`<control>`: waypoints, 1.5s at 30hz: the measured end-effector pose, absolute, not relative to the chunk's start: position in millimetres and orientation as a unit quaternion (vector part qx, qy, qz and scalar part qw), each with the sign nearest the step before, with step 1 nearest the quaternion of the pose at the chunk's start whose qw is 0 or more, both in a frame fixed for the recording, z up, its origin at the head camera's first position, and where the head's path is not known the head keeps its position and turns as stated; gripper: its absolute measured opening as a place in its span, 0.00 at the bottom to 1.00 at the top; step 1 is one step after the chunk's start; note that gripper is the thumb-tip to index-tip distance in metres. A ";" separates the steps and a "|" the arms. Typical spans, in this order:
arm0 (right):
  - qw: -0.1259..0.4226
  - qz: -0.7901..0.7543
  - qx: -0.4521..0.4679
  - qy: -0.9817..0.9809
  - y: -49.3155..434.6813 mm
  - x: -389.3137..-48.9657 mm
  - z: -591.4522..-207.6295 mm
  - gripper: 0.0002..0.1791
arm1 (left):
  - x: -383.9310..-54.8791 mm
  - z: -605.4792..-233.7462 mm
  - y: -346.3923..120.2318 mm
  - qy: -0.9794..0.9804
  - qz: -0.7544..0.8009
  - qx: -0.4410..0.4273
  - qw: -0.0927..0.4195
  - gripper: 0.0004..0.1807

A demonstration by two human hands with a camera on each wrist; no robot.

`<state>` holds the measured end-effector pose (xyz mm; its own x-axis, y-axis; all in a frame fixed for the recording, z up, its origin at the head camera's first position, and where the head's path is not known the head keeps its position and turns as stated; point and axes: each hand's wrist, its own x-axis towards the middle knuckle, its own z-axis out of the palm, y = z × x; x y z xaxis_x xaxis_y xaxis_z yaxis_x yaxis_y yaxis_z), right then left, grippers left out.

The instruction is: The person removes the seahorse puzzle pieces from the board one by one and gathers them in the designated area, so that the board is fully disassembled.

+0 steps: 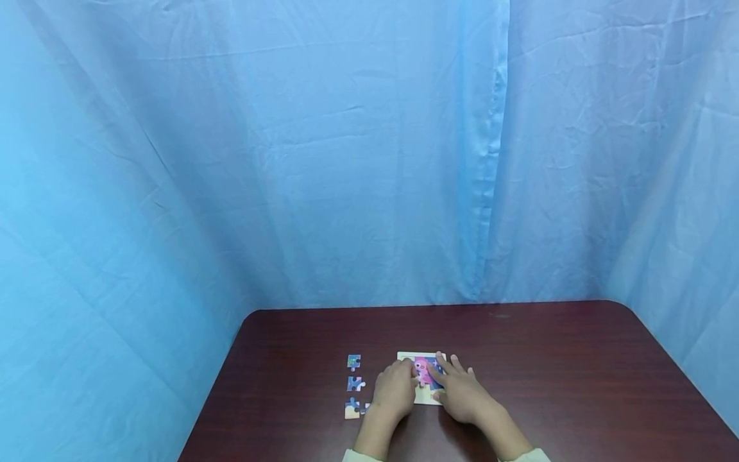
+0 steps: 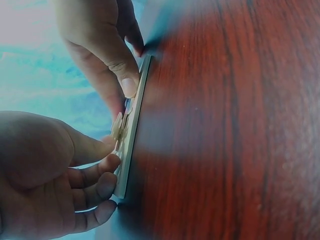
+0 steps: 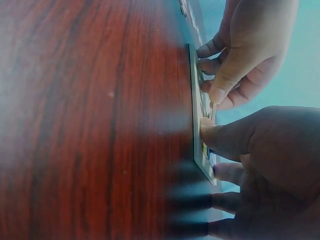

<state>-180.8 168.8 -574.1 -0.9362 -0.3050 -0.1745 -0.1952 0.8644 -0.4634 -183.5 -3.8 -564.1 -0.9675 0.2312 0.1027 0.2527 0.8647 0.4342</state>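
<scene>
Left hand pinches a puzzle piece over the board while the right hand steadies it

Your left hand (image 1: pixel 395 387) is at the left part of the puzzle board (image 1: pixel 412 354), which lies flat on the dark red-brown table (image 1: pixel 288 372). Its thumb and forefinger are closed on a thin puzzle piece (image 2: pixel 117 128), which is tilted up from the board's surface; the remaining fingers bend in near the board's edge. Seen nearly edge-on, the piece seems to have its lower side against the board, though your fingers hide most of it.

Your right hand (image 1: pixel 462 393) lies spread over the right part of the board, fingers apart and pinching nothing. Its thumb presses on the near part of the board, and some of its fingers reach past the right edge. Between your two hands shows a pink figure (image 1: pixel 423 367) on the pieces already set inside the pale border.

To the left of the board, well apart from it, three loose pieces (image 1: pixel 354 384) lie in a column, and a fourth piece (image 1: pixel 364 408) shows partly from behind your left wrist, just beside the nearest of them. You wear pale sleeves (image 1: pixel 532 455). Blue curtains (image 1: pixel 346 160) hang behind the table and along its sides.
</scene>
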 end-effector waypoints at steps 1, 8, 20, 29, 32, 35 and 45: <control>0.121 -0.227 -0.130 0.957 168.8 -180.5 -573.7 0.32 | -183.3 -564.5 -4.0 -0.965 -0.229 -0.126 0.024 0.07; 0.119 -0.231 -0.128 0.957 168.8 -180.2 -571.4 0.33 | -183.6 -566.4 -4.7 -0.963 -0.236 -0.129 0.026 0.07; 0.119 -0.237 -0.126 0.956 167.6 -179.5 -567.9 0.33 | -184.1 -567.2 -6.6 -0.961 -0.237 -0.139 0.028 0.06; 0.117 -0.243 -0.125 0.955 168.0 -179.0 -566.9 0.32 | -182.4 -563.8 -8.7 -0.958 -0.253 -0.133 0.013 0.04; 0.122 -0.243 -0.123 0.954 167.8 -178.5 -566.9 0.32 | -181.6 -564.2 -10.2 -0.957 -0.261 -0.130 0.011 0.03; 0.124 -0.242 -0.122 0.954 167.3 -178.3 -567.3 0.31 | -180.7 -563.9 -12.7 -0.954 -0.272 -0.129 0.016 0.03; 0.130 -0.238 -0.119 0.955 166.7 -180.1 -566.9 0.32 | -178.6 -565.4 -19.8 -0.948 -0.295 -0.115 0.023 0.03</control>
<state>-180.1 166.7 -566.9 -0.9380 -0.2894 -0.1909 -0.1658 0.8580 -0.4862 -178.6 -19.8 -565.4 -0.9725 0.2049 0.1106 0.2314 0.7998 0.5538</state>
